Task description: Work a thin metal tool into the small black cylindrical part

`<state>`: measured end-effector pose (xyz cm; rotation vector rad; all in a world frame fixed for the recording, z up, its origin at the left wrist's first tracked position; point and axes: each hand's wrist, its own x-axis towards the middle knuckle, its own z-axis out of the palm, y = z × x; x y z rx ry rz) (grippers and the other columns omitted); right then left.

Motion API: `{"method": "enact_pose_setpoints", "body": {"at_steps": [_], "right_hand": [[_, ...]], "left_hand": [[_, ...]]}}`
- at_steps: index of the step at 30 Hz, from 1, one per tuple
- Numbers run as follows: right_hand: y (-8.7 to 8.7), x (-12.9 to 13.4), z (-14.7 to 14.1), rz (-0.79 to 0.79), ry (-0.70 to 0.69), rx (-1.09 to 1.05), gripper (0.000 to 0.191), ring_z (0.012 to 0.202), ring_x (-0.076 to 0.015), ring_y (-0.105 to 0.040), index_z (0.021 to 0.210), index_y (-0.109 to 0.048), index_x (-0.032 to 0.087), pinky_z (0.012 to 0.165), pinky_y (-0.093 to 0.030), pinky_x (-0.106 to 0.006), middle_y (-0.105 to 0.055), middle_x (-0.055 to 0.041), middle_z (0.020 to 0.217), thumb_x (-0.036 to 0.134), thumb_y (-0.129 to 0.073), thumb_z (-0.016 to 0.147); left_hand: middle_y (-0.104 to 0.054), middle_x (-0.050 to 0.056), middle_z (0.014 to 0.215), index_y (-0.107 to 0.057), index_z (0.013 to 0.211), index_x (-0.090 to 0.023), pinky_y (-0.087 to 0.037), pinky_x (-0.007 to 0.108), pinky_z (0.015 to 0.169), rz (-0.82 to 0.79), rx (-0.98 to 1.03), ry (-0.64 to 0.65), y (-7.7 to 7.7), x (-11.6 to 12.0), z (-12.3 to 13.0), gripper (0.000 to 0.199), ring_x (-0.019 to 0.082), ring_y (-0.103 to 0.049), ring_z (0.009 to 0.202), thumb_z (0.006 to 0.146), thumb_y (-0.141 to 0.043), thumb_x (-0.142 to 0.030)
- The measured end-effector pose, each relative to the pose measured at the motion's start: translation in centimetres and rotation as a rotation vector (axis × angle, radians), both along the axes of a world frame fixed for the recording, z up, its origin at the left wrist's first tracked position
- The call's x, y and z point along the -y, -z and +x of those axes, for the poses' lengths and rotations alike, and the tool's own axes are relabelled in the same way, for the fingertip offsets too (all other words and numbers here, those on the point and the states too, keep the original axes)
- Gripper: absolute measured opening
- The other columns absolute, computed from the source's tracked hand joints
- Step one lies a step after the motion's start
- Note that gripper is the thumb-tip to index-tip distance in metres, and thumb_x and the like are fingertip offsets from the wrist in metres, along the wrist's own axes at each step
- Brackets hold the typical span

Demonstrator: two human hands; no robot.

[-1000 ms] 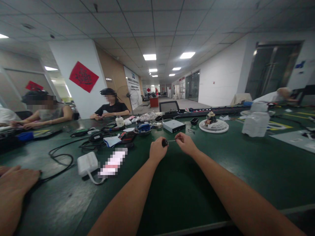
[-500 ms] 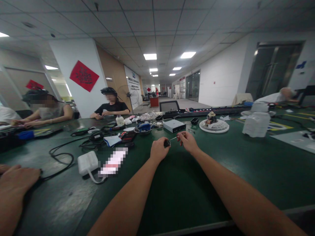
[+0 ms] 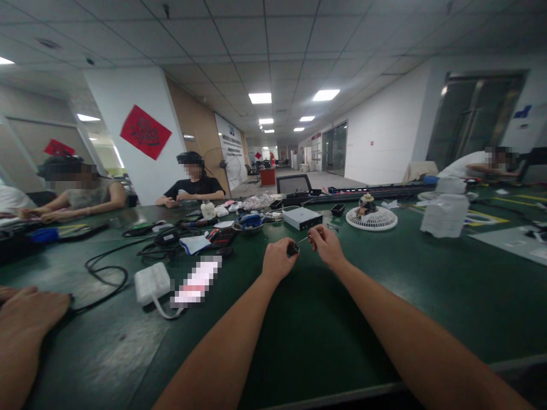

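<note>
Above the green table (image 3: 325,319), my left hand (image 3: 277,259) is closed around a small round black part (image 3: 293,249). My right hand (image 3: 327,246) pinches a thin metal-shafted tool (image 3: 303,239), which looks like a screwdriver. Its shaft points left, towards the black part; whether the tip touches it is too small to tell. Just beyond the hands sits a grey box-shaped device (image 3: 301,217), and a small black open box (image 3: 338,209) lies to its right.
A white fan grille (image 3: 371,219) and a white plastic-like object (image 3: 445,215) stand to the right. On the left are a white adapter (image 3: 152,283), black cables (image 3: 122,270), a blurred pink item (image 3: 199,282) and another person's hand (image 3: 34,310). Several people sit around.
My left hand and the black part have shifted slightly right, nearer my right hand. The person at the far right has raised their head.
</note>
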<state>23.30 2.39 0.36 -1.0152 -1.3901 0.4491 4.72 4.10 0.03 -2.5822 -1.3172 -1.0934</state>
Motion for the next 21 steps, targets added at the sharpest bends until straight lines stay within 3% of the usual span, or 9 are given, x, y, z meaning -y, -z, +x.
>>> {"method": "enact_pose_setpoints", "body": {"at_steps": [21], "right_hand": [[0.09, 0.26, -0.01, 0.046, 0.013, -0.078, 0.043, 0.045, -0.0125, -0.052, 0.079, -0.06, 0.02, 0.041, -0.04, -0.024, -0.058, 0.0013, 0.06, 0.06, -0.055, 0.091]], "left_hand": [[-0.074, 0.004, 0.103, -0.065, 0.103, -0.023, -0.045, 0.034, 0.087, 0.023, 0.011, 0.01, 0.5, -0.56, -0.18, 0.024, 0.023, -0.067, 0.098, 0.081, -0.072, -0.023]]}}
